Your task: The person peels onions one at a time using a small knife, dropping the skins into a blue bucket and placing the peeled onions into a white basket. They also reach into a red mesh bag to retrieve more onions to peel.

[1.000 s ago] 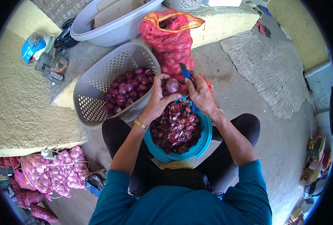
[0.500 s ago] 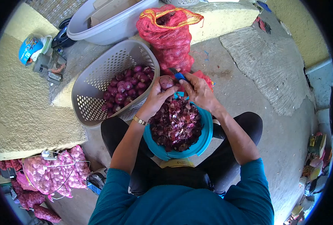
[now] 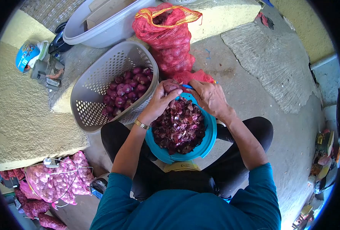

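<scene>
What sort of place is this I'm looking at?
Likely an informal produce-handling or storage area, though whether home or shop isn't clear. A full red mesh sack stands on the concrete floor, a grey basket holds purple onions, and a blue tub holds papery skins.

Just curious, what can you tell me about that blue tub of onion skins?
The tub is roughly round, turquoise-blue and looks like plastic, with a small step in its near right edge. Loose, papery, purple-brown onion skins fill it and hide its bottom. It sits between the person's bent legs, just beyond a yellow object; whether those two touch is unclear. The left hand and right hand are over its far side, partly hiding it.
</scene>
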### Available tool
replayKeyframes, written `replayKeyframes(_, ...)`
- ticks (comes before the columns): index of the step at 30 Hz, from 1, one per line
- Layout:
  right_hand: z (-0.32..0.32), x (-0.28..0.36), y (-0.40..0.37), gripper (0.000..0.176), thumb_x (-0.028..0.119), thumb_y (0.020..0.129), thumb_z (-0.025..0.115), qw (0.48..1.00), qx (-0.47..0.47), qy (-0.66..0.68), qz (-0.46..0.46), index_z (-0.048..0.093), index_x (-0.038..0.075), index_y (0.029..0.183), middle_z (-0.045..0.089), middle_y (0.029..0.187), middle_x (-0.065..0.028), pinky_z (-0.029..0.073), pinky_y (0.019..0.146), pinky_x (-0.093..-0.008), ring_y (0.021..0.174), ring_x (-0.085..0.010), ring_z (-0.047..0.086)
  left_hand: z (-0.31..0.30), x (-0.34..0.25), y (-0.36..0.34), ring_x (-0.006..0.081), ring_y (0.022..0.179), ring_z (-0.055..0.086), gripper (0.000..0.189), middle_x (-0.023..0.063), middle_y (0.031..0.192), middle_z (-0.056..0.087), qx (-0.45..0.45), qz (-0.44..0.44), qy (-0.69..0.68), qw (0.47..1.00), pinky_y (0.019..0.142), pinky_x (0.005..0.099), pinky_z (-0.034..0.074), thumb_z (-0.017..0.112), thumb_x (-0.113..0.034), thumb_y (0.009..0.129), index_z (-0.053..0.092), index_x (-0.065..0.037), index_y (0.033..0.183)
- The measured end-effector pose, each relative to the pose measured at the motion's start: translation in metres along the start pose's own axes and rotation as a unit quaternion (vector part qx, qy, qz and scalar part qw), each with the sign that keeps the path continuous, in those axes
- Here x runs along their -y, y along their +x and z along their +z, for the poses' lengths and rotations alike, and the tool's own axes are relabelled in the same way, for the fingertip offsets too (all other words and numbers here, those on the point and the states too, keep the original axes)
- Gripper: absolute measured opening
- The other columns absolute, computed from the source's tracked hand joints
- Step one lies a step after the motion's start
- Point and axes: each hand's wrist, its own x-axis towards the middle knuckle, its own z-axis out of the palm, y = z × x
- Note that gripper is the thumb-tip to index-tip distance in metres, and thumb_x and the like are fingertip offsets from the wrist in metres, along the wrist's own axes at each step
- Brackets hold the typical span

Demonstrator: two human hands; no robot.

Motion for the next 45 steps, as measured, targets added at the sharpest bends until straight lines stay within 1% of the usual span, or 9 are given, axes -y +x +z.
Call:
replayKeyframes(10,0.009,0.000,0.002,0.010,0.015,0.092,0.057,0.996,-0.052,-0.050,-0.057,0.052,0.008,0.094,0.060,0.073,-0.0110,0.050,0.058,-0.0421,0.072,-0.0319,0.065,0.002,-0.001,-0.003,0.0037,0.058,0.049,0.037,-0.0002,0.095,0.056,0.011,-0.041,-0.029,0.999,0.049,0.0198,0.040,0.067,-0.020,0.094,0.048,-0.006,0.123)
replayKeyframes(18,0.010,-0.003,-0.004,0.015,0.011,0.081,0.059,0.991,-0.064,-0.085,-0.080,0.052,0.008,0.094,0.058,0.076,-0.0086,0.051,0.060,-0.0400,0.074,-0.0275,0.065,0.004,-0.008,-0.011,0.0036,0.057,0.047,0.034,-0.0006,0.094,0.054,0.032,-0.064,-0.062,0.995,0.046,0.0199,0.037,0.065,-0.021,0.095,0.048,-0.007,0.121)
replayKeyframes(22,0.007,-0.002,-0.007,0.015,0.011,0.082,0.059,0.992,-0.045,-0.086,-0.085,0.052,0.008,0.095,0.057,0.075,-0.0087,0.051,0.060,-0.0400,0.074,-0.0279,0.065,0.003,-0.005,-0.012,0.0032,0.057,0.046,0.034,-0.0013,0.093,0.054,0.056,-0.055,-0.046,0.996,0.046,0.0199,0.036,0.064,-0.022,0.096,0.048,-0.007,0.121)
replayKeyframes(28,0.009,-0.002,-0.005,0.012,0.011,0.080,0.057,0.989,-0.099,-0.075,-0.082,0.050,0.010,0.091,0.056,0.074,-0.0083,0.052,0.057,-0.0411,0.075,-0.0285,0.066,0.008,-0.003,-0.006,0.0027,0.057,0.046,0.034,-0.0023,0.091,0.054,0.042,-0.046,-0.055,0.997,0.047,0.0196,0.037,0.064,-0.022,0.096,0.048,-0.007,0.123)
replayKeyframes(34,0.005,0.000,-0.011,0.012,0.010,0.081,0.057,0.993,-0.056,-0.083,-0.069,0.049,0.010,0.091,0.058,0.077,-0.0086,0.052,0.057,-0.0410,0.076,-0.0286,0.066,0.009,-0.006,-0.013,0.0028,0.057,0.046,0.035,-0.0023,0.090,0.055,0.052,-0.063,-0.073,0.994,0.047,0.0193,0.037,0.063,-0.022,0.096,0.048,-0.007,0.123)
replayKeyframes(37,0.007,0.000,-0.011,0.019,0.007,0.078,0.058,0.994,-0.047,-0.079,-0.054,0.050,0.007,0.096,0.058,0.078,-0.0099,0.052,0.061,-0.0423,0.077,-0.0299,0.065,0.009,-0.002,-0.011,0.0027,0.056,0.046,0.036,-0.0018,0.088,0.055,0.042,-0.048,-0.074,0.995,0.047,0.0191,0.037,0.064,-0.023,0.096,0.048,-0.006,0.123)
replayKeyframes(40,0.007,-0.002,-0.014,0.022,0.006,0.076,0.059,0.994,-0.038,-0.083,-0.061,0.050,0.007,0.097,0.058,0.078,-0.0103,0.052,0.061,-0.0422,0.078,-0.0304,0.066,0.011,-0.004,-0.014,0.0025,0.055,0.045,0.036,-0.0020,0.085,0.053,0.027,-0.048,-0.024,0.998,0.046,0.0189,0.036,0.063,-0.023,0.096,0.048,-0.005,0.123)
replayKeyframes(42,0.007,-0.002,-0.016,0.012,0.012,0.081,0.057,0.992,-0.053,-0.085,-0.075,0.049,0.010,0.090,0.057,0.075,-0.0078,0.052,0.057,-0.0403,0.073,-0.0283,0.067,0.012,-0.007,-0.016,0.0021,0.054,0.044,0.035,-0.0027,0.083,0.052,0.031,-0.057,-0.024,0.998,0.045,0.0189,0.035,0.063,-0.023,0.097,0.048,-0.005,0.123)
replayKeyframes(45,0.011,0.000,-0.014,0.012,0.011,0.081,0.057,0.992,-0.046,-0.097,-0.061,0.049,0.010,0.091,0.056,0.075,-0.0079,0.052,0.057,-0.0402,0.074,-0.0278,0.066,0.010,-0.002,-0.012,0.0021,0.054,0.043,0.035,-0.0036,0.080,0.051,0.040,-0.072,-0.038,0.996,0.045,0.0187,0.034,0.062,-0.024,0.097,0.048,-0.005,0.123)
